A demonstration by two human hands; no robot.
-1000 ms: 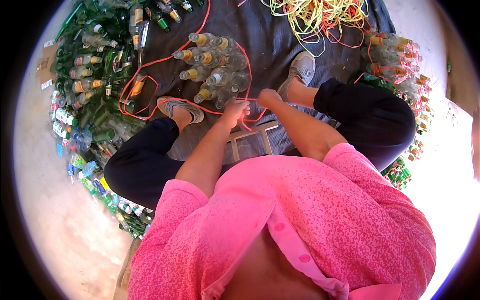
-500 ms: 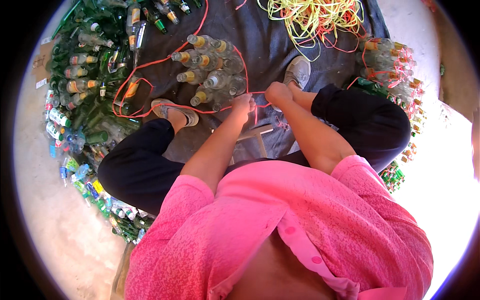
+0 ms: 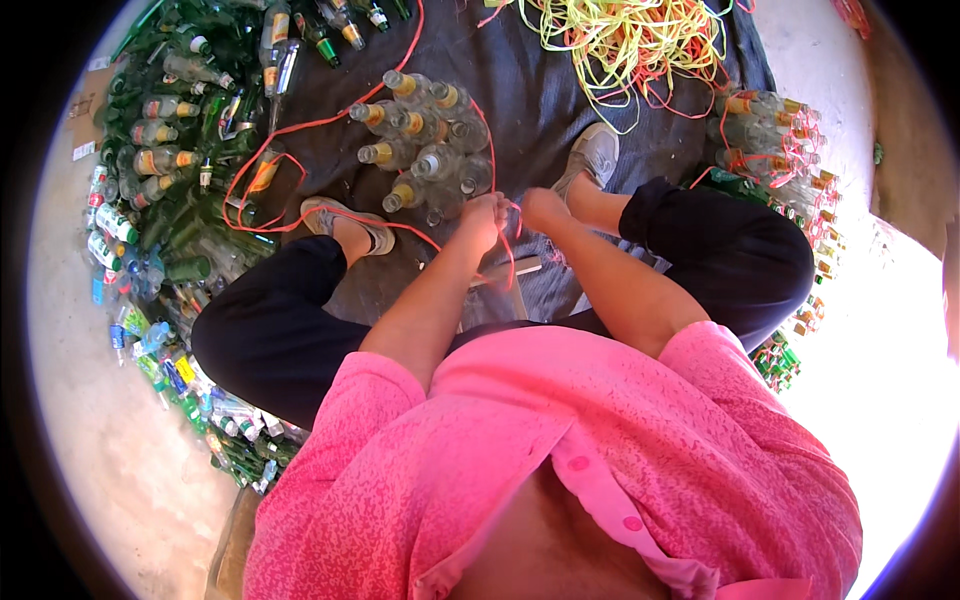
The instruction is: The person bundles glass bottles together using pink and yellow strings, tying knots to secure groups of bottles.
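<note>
A cluster of clear glass bottles [image 3: 425,140] stands packed together between my feet, their necks toward me and several carrying yellowish labels. A red plastic strap [image 3: 455,82] runs round the far and right sides of the cluster down to my hands. My left hand [image 3: 484,218] is closed on the strap at the near right of the bottles. Close beside it, my right hand [image 3: 545,211] is closed too, slightly blurred, at a short loop of the strap between both hands. A loose tail hangs below; the fingertips are partly hidden.
Loose green and clear bottles [image 3: 185,200] pile up at the left. Strapped bottle bundles [image 3: 770,135] stand at the right. A tangle of yellow and red straps [image 3: 630,45] lies at the far side of the dark ground sheet [image 3: 510,80]. My shoes [image 3: 598,155] flank the cluster.
The strap stretched between my hands has become a short loop, and its tail hangs nearer to me. My right hand has moved slightly left and nearer.
</note>
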